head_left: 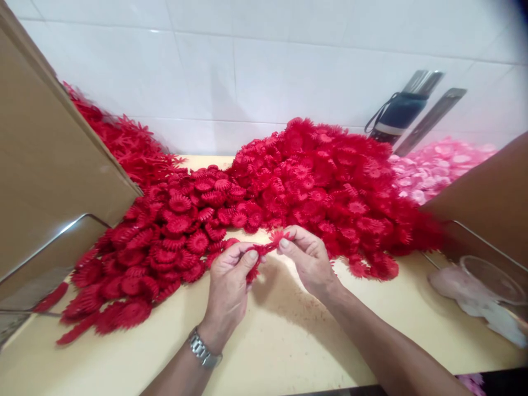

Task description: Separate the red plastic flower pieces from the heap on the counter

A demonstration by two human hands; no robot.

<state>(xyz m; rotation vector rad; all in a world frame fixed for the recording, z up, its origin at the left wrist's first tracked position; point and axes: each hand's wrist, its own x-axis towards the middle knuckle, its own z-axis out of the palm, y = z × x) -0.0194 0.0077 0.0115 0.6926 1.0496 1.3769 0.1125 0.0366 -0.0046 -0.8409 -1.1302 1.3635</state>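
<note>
Over the tabletop, my left hand (231,278) pinches a dark red artificial flower piece (252,271) between thumb and fingers. Just to its right, my right hand (307,258) pinches a red petal piece (280,235) with thin pointed petals. The two red pieces meet between my fingertips; I cannot tell whether they are joined. Left of my hands lies a pile of round, ribbed red flower pieces (179,223). Behind and right of them rises a bigger heap of fringed red flower pieces (317,176).
Cardboard panels stand at left (53,137) and right (490,203). Against the tiled wall (289,71) lean a dark blue bottle (398,115) and a metal strip (433,121). Pink petals (433,170) lie at back right, a clear plastic container (493,280) below on the pale table (289,352).
</note>
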